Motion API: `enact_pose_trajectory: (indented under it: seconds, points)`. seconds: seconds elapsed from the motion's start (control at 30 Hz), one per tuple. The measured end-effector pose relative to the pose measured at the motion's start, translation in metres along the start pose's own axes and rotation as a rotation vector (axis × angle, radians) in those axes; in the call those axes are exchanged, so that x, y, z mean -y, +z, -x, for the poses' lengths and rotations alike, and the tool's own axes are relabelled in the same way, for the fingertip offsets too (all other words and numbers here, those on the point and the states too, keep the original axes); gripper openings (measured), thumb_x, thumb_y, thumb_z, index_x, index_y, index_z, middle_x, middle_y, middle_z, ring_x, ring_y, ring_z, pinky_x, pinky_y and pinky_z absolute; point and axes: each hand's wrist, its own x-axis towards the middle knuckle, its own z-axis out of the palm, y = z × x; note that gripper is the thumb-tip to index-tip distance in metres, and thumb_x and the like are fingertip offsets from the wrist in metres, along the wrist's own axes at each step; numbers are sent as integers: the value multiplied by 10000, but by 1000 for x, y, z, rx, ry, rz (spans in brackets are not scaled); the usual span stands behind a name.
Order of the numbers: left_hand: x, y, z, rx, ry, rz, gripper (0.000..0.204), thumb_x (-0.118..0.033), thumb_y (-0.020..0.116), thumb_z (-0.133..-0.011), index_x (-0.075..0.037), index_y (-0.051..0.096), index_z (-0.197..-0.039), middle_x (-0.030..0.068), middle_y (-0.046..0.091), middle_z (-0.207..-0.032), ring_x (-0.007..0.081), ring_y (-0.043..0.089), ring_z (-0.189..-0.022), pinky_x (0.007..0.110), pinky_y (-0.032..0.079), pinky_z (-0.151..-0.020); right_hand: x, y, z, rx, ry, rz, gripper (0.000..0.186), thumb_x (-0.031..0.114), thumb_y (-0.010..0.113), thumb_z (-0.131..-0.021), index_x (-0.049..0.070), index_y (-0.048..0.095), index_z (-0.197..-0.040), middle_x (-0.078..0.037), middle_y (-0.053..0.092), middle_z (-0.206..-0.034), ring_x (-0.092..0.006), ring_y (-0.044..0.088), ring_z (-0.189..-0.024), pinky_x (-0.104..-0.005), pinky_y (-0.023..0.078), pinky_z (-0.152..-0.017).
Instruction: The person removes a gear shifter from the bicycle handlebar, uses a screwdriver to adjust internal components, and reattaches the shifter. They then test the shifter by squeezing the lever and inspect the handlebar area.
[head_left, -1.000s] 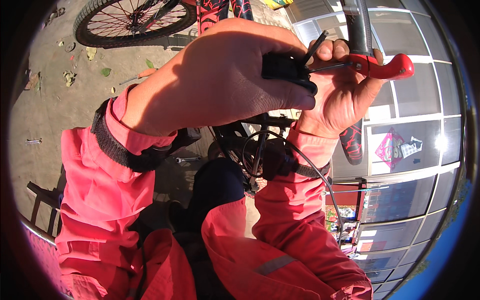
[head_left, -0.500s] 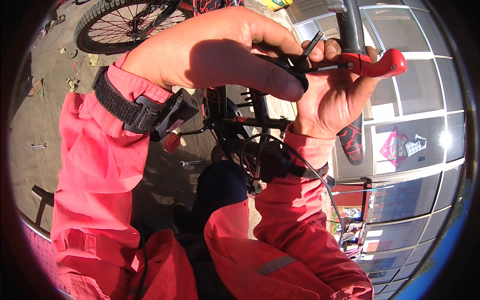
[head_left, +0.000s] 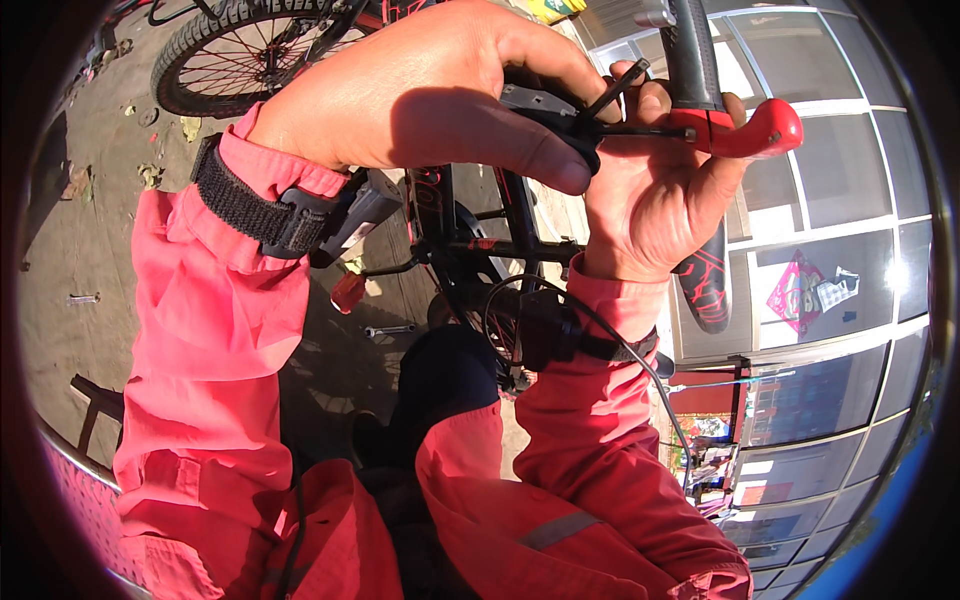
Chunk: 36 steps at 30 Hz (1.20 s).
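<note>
My left hand (head_left: 470, 110) is closed around a black folding hex key tool (head_left: 548, 106), thumb along its near side. One key points up from the tool, and another reaches right to the red clamp of a bar end (head_left: 752, 138). This bar end sits against a black handlebar grip (head_left: 692, 62). My right hand (head_left: 655, 205) is palm up beneath, its fingers curled up behind the clamp and its thumb against the bar end. Whether the key's tip is seated in a bolt is too small to tell.
Below my hands stands a black and red bicycle frame (head_left: 432, 205), with its saddle (head_left: 707, 285) beside my right wrist. Another bicycle's wheel (head_left: 250, 50) is at the far left. A wrench (head_left: 390, 330) lies on the ground. Glazed panels (head_left: 820, 180) line the right side.
The tool and its raised key have tilted slightly, and my left thumb has shifted a little left. My right hand keeps its hold on the bar end. The whole view has shifted slightly.
</note>
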Motion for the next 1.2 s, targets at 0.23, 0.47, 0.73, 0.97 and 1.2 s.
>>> enact_pose_trajectory:
  seconds: [0.23,0.47,0.73,0.97,1.2]
  points:
    - [0,19,11,-228,201,-382,479,23,863,-675,8,692,-1122,79,682,-1027,191,666,-957,324,517,-847,0,-4,-4,66,-15,-39,316,408,621,-994,157,668,-1180,-101,707,-997,-269,654,-941,-513,450,-1026]
    - [2,59,21,-561,299,-965,577,-121,885,-632,-78,688,-1173,120,668,-1024,337,648,-901,399,531,-777,-1,-6,0,-12,-8,9,348,431,585,-1015,97,629,-1104,-73,681,-1010,-284,636,-920,-478,496,-924]
    - [-1,38,34,-303,134,-421,547,-51,895,-658,15,693,-1163,105,686,-1007,235,659,-909,330,527,-782,-4,-9,-4,74,-25,-12,325,431,568,-1023,117,618,-1089,-47,673,-1027,-275,619,-959,-489,474,-935]
    - [-13,30,30,-189,-105,-53,504,-1,864,-747,35,655,-1203,55,683,-1030,119,660,-866,256,542,-727,-4,-2,-2,10,-27,-41,357,455,551,-1026,110,620,-1083,-49,669,-1040,-313,609,-968,-479,461,-925]
    - [-14,22,24,-124,-159,-68,488,1,865,-740,37,663,-1183,59,681,-1042,147,668,-941,274,545,-791,-3,1,-2,7,-20,-49,366,457,567,-1018,102,626,-1087,-60,671,-1027,-332,611,-979,-483,466,-934]
